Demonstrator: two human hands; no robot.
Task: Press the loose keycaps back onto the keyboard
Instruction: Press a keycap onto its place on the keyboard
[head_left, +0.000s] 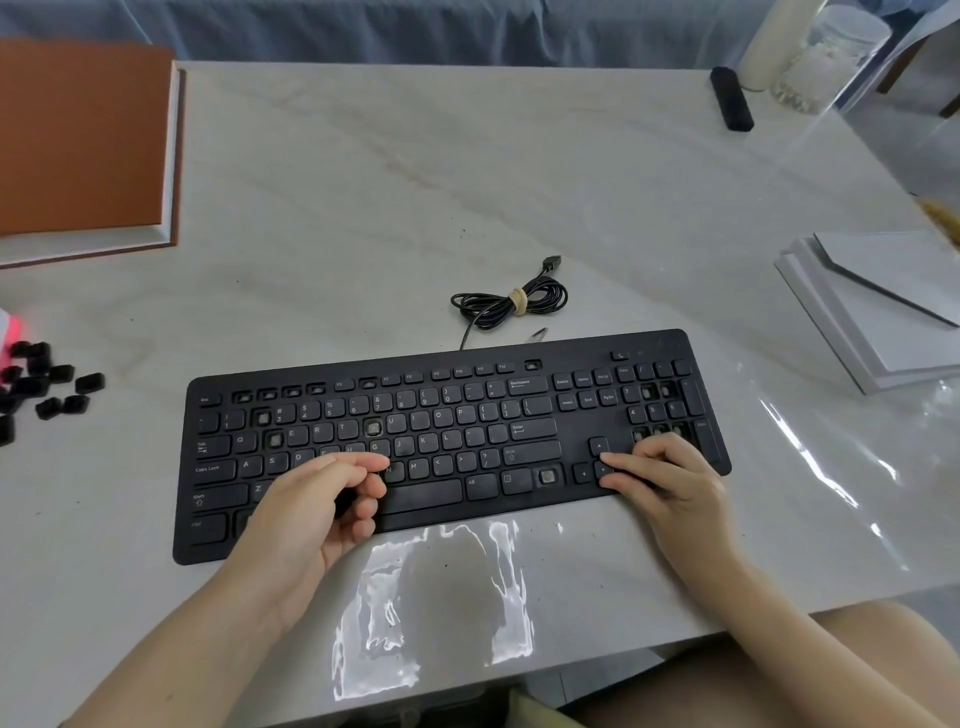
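- The loose keycaps lie heaped on the table at the far left, well apart from the keyboard; plenty of the job is left, I judge.
- Bare sockets show across the board: several in the function row, two at the left of the letter block, one socket beside the U key, one by the arrow keys, more in the number pad.
- My left hand hangs over the bottom letter row, fingers curled toward the thumb; a dark patch sits between them, and I cannot tell whether it is a cap I am pinching or only the board behind.
- My right hand lies flat on the arrow keys and the front right corner, fingers straight and close together; it holds nothing, it only steadies the board.
- I seem to be seating one cap or between caps; next, a cap must sit square over its matching socket and be pressed straight down; with nothing in my fingers, I reach left to the heap first.
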